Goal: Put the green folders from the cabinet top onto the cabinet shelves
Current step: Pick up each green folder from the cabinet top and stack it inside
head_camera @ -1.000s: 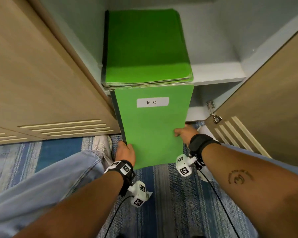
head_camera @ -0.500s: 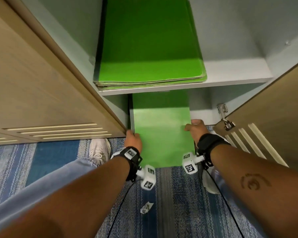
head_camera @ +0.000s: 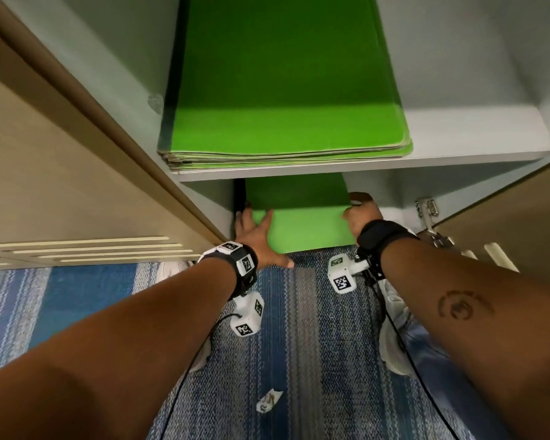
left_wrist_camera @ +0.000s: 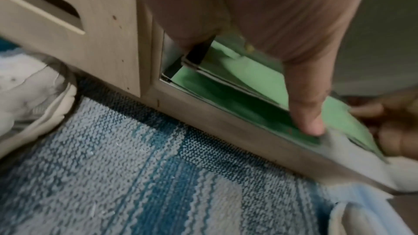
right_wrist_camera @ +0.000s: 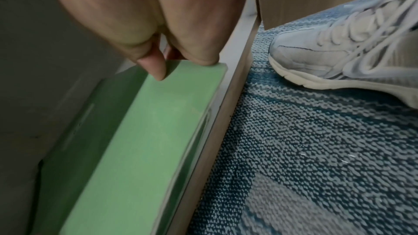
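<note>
Folders fill both shelves as we crouch at the open cabinet: a green stack [head_camera: 286,90] lies on the upper shelf [head_camera: 458,144], and we slide another green folder [head_camera: 305,227] onto the bottom shelf; our left hand [head_camera: 254,236], grip spread flat, presses it, our right hand [head_camera: 361,214] pinches its corner; the cabinet top is out of view

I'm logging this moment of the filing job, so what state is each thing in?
Green folder: lying flat, partly inside the bottom compartment.
Folder stack: flat on the shelf above.
Left hand: fingers spread, pressing the folder.
Right hand: pinching its right corner.
Cabinet door: open.
</note>
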